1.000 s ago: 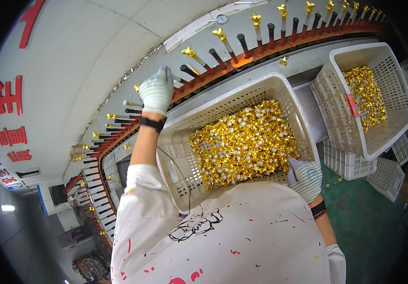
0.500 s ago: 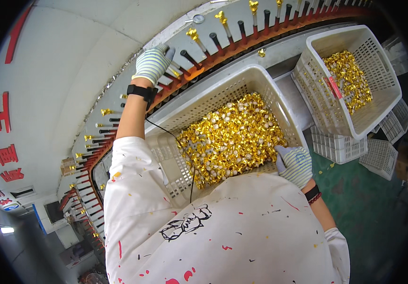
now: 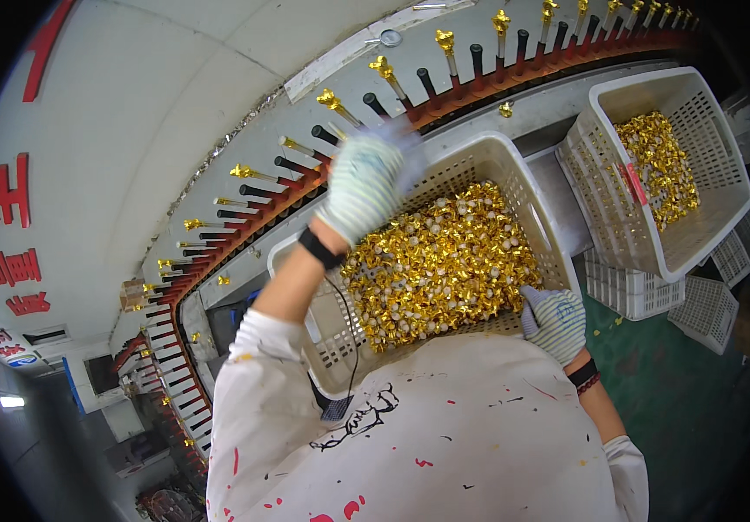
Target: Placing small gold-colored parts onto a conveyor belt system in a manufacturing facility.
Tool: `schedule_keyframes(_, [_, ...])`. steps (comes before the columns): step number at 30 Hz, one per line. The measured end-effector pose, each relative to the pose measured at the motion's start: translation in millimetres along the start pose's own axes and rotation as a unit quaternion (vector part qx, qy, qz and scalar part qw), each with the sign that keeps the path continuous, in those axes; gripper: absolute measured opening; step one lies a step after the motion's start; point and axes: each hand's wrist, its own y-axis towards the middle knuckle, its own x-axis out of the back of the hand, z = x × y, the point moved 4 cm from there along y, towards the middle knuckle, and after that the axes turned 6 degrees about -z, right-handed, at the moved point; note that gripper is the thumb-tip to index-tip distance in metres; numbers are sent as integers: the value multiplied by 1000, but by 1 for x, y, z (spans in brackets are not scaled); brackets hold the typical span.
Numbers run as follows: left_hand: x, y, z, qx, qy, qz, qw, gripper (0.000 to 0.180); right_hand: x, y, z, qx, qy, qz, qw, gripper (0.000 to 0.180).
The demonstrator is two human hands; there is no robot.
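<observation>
My left hand (image 3: 366, 178), in a striped knitted glove, is over the back-left wall of a white plastic crate (image 3: 547, 217), close to the row of upright rods. Its fingers are smeared by motion, so what they hold cannot be told. My right hand (image 3: 556, 324), gloved the same way, is at the crate's near right side, touching the heap of small shiny gold pieces (image 3: 445, 261). Its fingers are curled together, and whatever lies in them is hidden. Several rods carry gold pieces, such as this gold piece (image 3: 330, 99); others end in black tips (image 3: 324, 134).
The rods stand on a curved orange-brown conveyor track (image 3: 471, 90) running from upper right to lower left. A second crate (image 3: 606, 165) with gold pieces stands at right, above stacked white baskets (image 3: 632, 291). A thin black cable (image 3: 351, 326) hangs across the near crate.
My left hand has moved away from the rods, rightward and down over the crate's edge. My right hand stays by the gold pieces. The whole view has shifted a little.
</observation>
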Motion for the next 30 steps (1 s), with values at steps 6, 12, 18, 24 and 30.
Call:
schedule_keyframes(6, [11, 72, 94, 142, 127, 10, 982, 34, 2, 5, 3, -5, -5, -7, 1000, 24])
schedule_keyframes(12, [-15, 28, 65, 80, 187, 20, 979, 14, 0, 0, -2, -12, 3, -27, 1000, 24])
schedule_keyframes(18, [-21, -12, -55, -75, -76, 152, 983, 37, 2, -3, -2, -4, -5, 15, 1000, 26])
schedule_keyframes(24, [-9, 92, 52, 3, 112, -109, 988, 31, -6, 0, -4, 1, 11, -22, 1000, 28])
schedule_keyframes(30, [-29, 112, 92, 122, 173, 124, 969, 43, -1, 2, -2, 5, 9, -44, 999, 29])
